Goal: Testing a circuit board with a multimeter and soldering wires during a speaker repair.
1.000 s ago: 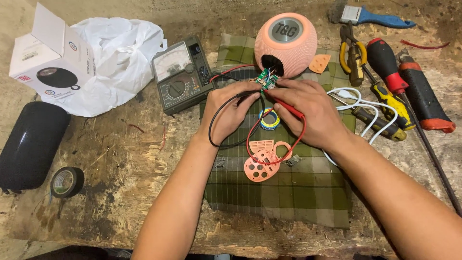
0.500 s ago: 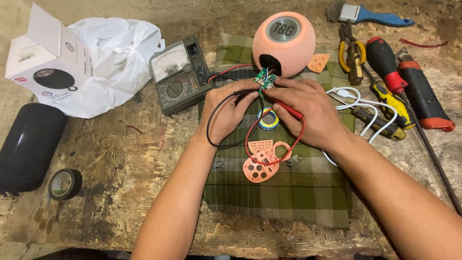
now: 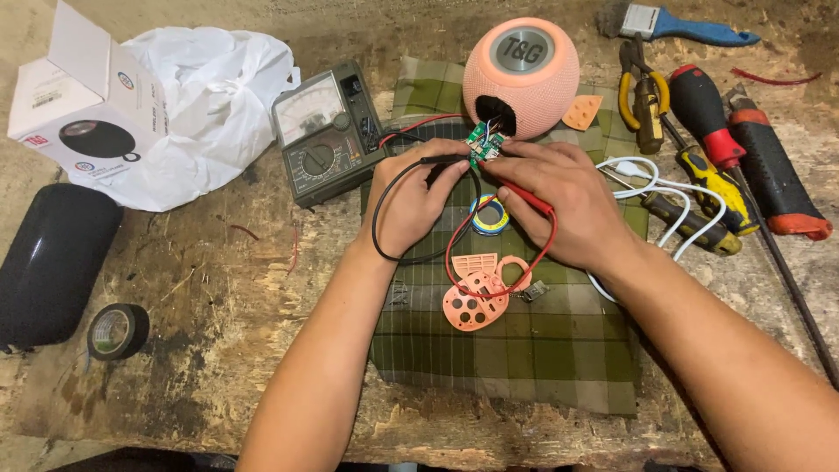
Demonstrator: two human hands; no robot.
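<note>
At the upper centre of the frame, a person's left hand (image 3: 411,205) grips a black probe (image 3: 441,160) and the right hand (image 3: 568,205) pinches a red probe (image 3: 524,197), both tips meeting a small green circuit board (image 3: 483,144) that hangs from the opening of a round pink speaker (image 3: 521,79). The speaker sits on a green plaid cloth (image 3: 507,350) on the worn wooden surface (image 3: 218,350). An analogue multimeter (image 3: 325,131) lies just left of the hands; screwdrivers (image 3: 699,114) lie at right.

Bench: rough wooden bench (image 3: 218,350)
On it: plaid cloth (image 3: 524,350) — meter (image 3: 325,131), tape roll (image 3: 118,331), screwdrivers (image 3: 743,157)
</note>
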